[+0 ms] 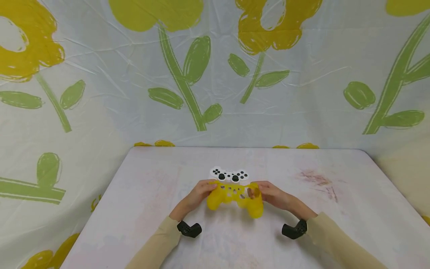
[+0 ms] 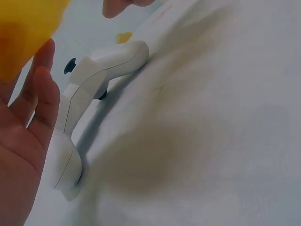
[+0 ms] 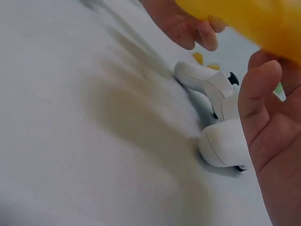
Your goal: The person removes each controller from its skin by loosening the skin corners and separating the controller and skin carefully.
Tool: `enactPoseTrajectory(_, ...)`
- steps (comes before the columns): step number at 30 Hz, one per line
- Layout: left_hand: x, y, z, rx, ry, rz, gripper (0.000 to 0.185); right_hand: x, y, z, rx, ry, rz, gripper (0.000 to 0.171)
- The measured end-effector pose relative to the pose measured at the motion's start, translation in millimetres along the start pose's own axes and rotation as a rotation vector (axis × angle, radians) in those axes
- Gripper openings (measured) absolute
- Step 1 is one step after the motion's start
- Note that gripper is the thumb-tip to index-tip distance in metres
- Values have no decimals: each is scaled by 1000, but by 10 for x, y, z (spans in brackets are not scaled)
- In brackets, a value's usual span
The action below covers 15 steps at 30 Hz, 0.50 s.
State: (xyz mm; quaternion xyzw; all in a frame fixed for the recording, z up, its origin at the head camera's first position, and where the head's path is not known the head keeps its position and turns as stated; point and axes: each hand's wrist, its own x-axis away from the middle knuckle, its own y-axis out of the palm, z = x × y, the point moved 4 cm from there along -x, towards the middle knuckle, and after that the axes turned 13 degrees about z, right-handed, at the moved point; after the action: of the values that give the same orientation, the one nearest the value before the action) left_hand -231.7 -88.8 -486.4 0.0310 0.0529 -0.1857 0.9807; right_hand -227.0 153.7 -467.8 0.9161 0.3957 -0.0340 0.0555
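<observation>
Both hands hold a yellow, flexible-looking game controller cover (image 1: pixel 247 202) with several cut-out holes, raised above the table. The left hand (image 1: pixel 199 193) pinches its left upper edge, and the right hand (image 1: pixel 274 195) grips the right upper side. Through an opening at the right grip, part of the right hand's fingers shows. Just beyond the cover lies a white game controller (image 1: pixel 229 174) with black buttons and two black sticks. In the left wrist view the controller (image 2: pixel 89 77) rests on the table below the cover (image 2: pixel 28 28). The right wrist view shows its white grips (image 3: pixel 223 141) beside the right hand.
A whitish table (image 1: pixel 151 209) with faint pinkish stains spreads under the hands. Behind and beside it hangs a flower-printed cloth (image 1: pixel 117 82). Black wrist devices (image 1: pixel 190 229) sit at the ends of both beige sleeves (image 1: pixel 158 241).
</observation>
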Motion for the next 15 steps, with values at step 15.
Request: enactPoseTrajectory(15, 57, -14, -89, -123, 28, -64, 40, 40, -136, 131, 286, 40, 223, 17)
